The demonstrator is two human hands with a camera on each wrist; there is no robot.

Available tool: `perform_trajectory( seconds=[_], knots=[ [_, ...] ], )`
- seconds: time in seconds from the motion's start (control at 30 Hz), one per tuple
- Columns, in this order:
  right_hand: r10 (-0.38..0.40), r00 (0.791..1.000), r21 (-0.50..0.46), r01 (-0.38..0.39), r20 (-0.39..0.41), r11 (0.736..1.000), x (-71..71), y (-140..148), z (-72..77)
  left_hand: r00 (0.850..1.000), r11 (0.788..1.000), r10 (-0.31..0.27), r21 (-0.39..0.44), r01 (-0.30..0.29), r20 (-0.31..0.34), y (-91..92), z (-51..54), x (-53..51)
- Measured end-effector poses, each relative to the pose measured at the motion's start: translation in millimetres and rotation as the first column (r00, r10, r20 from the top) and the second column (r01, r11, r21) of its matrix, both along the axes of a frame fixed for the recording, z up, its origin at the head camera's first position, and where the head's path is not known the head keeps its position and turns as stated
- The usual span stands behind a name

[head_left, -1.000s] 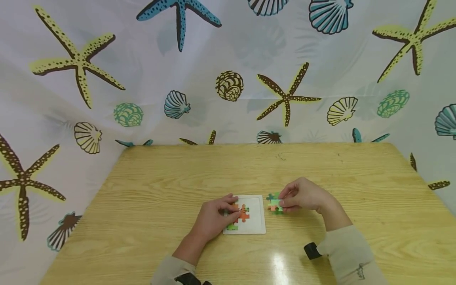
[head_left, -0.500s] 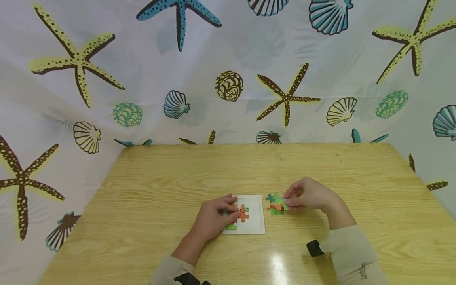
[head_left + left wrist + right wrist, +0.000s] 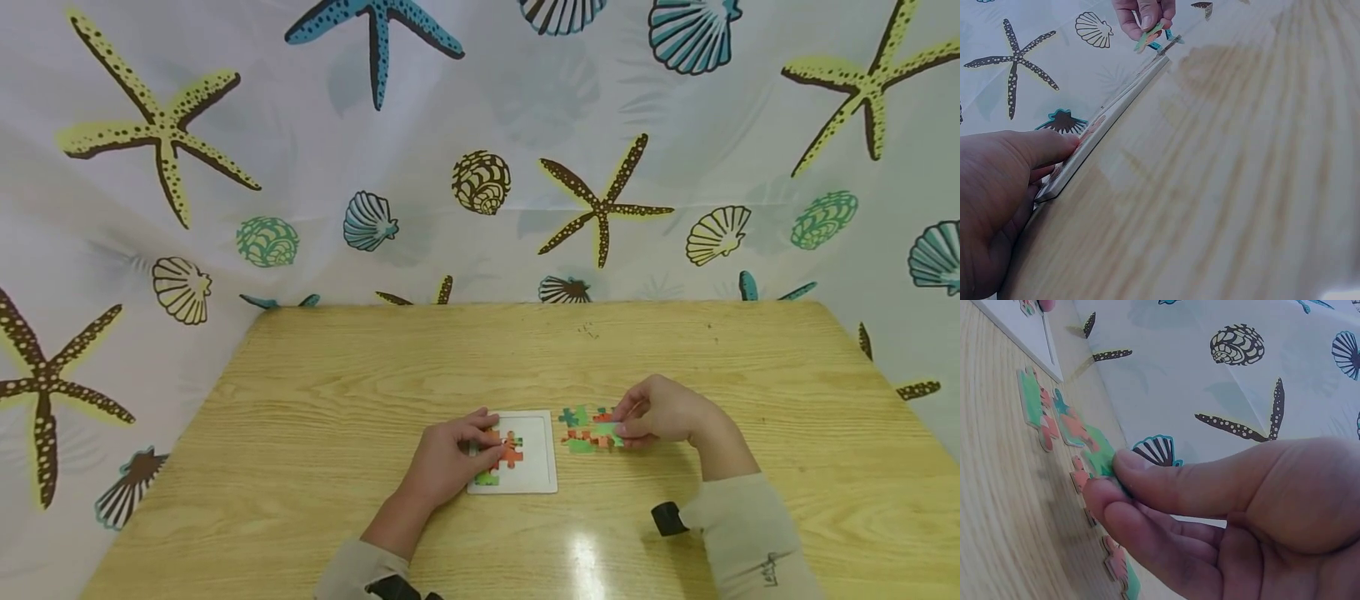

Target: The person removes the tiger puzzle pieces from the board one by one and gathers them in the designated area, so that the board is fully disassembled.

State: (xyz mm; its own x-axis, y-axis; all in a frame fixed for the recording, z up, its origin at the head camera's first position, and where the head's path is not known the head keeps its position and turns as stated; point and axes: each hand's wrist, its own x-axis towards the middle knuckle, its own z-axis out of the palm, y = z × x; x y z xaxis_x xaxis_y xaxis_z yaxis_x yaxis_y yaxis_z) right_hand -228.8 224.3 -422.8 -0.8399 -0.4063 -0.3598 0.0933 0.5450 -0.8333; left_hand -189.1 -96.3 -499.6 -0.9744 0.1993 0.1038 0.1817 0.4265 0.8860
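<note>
My left hand rests on the left part of a white puzzle board, its fingers and thumb touching the top. Orange and green pieces lie on the board beside the thumb; the hand hides some of them. In the left wrist view the thumb lies over the board's edge. My right hand pinches a mostly green jigsaw piece between thumb and fingers, tilted above the table. Several loose jigsaw pieces are under and beside it, partly covered by the fingers.
The wooden table stretches out around the board. Behind it hangs a white cloth printed with starfish and shells. A black strap piece sticks out from the right sleeve.
My right hand has moved a little to the right with the pinched piece, uncovering more of the loose pieces. The left hand and the board have stayed in place.
</note>
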Motion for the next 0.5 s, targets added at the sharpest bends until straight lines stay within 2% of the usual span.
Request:
perform_trajectory(
  seconds=[0.37,0.5],
  knots=[
    [-0.001,1.0,0.055,0.002,-0.008,0.998,1.2,4.8,0.4,1.0,1.0,-0.005,-0.007,0.005,-0.015,-0.4,-0.1,-0.8],
    [-0.019,1.0,0.086,0.019,0.007,0.996,1.7,4.6,-2.1,1.0,1.0,-0.006,-0.013,0.006,-0.001,-0.7,-1.6,-1.3]
  ],
)
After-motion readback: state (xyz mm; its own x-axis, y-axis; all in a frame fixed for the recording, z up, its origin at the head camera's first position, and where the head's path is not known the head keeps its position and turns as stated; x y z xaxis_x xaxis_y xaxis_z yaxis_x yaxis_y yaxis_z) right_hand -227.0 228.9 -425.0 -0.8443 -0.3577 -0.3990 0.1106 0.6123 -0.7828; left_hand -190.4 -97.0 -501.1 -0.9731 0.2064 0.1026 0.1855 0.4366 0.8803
